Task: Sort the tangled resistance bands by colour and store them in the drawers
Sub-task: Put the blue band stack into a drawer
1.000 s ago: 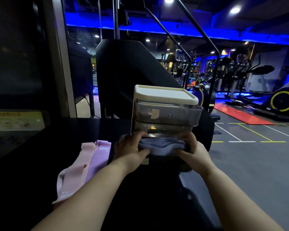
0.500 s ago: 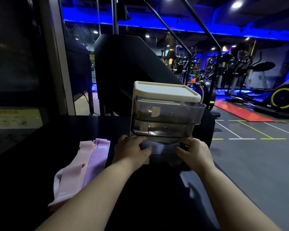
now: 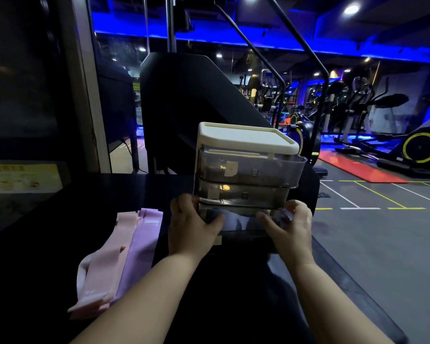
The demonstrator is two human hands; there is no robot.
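A small drawer unit (image 3: 246, 167) with a cream top and smoky clear drawers stands on the black table (image 3: 60, 244). Its bottom drawer (image 3: 243, 219) sticks out only slightly, with a pale blue band faintly showing through its front. My left hand (image 3: 191, 227) grips the drawer's left front corner, thumb across its front. My right hand (image 3: 289, 227) grips the right front corner the same way. A pink band (image 3: 104, 264) and a lilac band (image 3: 142, 244) lie flat side by side on the table, left of my left forearm.
The two upper drawers are closed. A large black stair-climber machine (image 3: 184, 108) rises right behind the table. The table's right edge drops to the grey gym floor (image 3: 382, 244), with exercise bikes and a red mat farther back. A dark wall panel stands at left.
Both hands have pushed the bottom drawer inward. The blue band, plainly exposed a second ago, now sits mostly under the drawer above.
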